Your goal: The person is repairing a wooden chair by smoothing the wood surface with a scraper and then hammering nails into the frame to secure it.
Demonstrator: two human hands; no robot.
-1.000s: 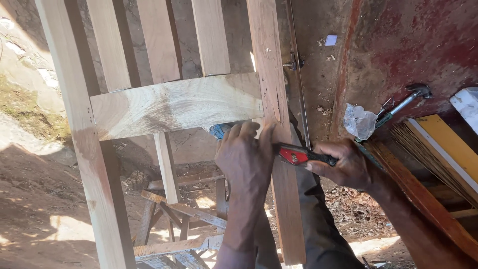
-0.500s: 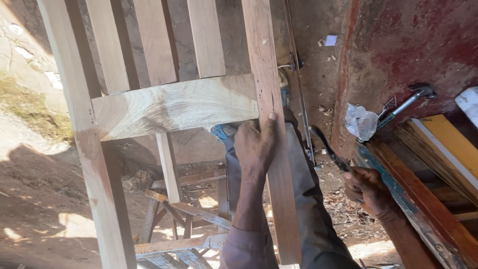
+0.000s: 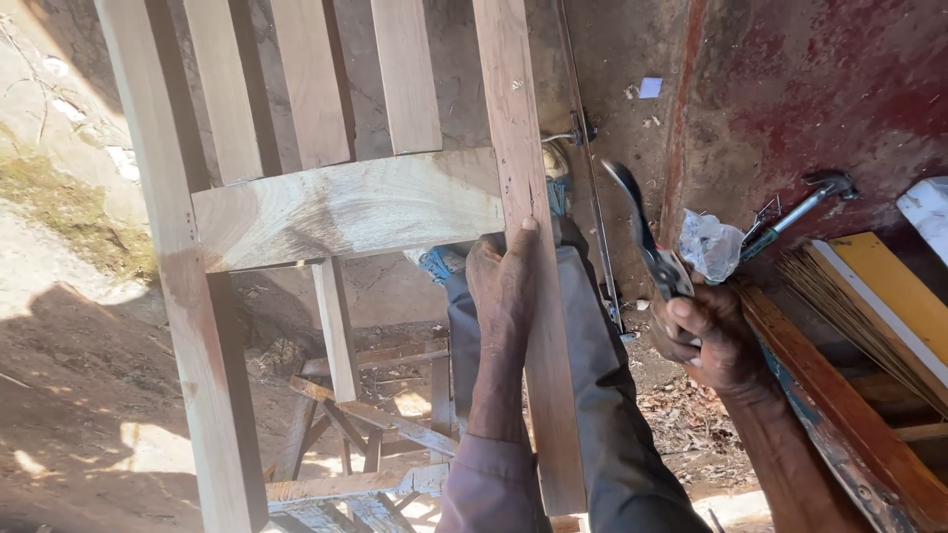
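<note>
A pale wooden chair frame (image 3: pixel 346 207) stands in front of me, with slats at the top and a wide cross rail. My left hand (image 3: pixel 502 281) grips its right upright post (image 3: pixel 518 148) just below the rail. My right hand (image 3: pixel 706 331) is held off to the right, shut on pincers (image 3: pixel 642 232) with dark jaws and red handles, the jaws pointing up and away from the wood. My grey trouser legs (image 3: pixel 602 415) show behind the post.
A hammer (image 3: pixel 805 202) and a crumpled plastic bag (image 3: pixel 713 245) lie on a red-brown bench (image 3: pixel 839 415) at right, beside yellow and white boards (image 3: pixel 894 281). A thin metal rod (image 3: pixel 592 197) runs down right of the post. More wooden frames (image 3: pixel 365 434) sit below on the dirt ground.
My right hand has drawn the pincers away from the post to the right and raised them. My left hand has stayed on the post, shifting slightly.
</note>
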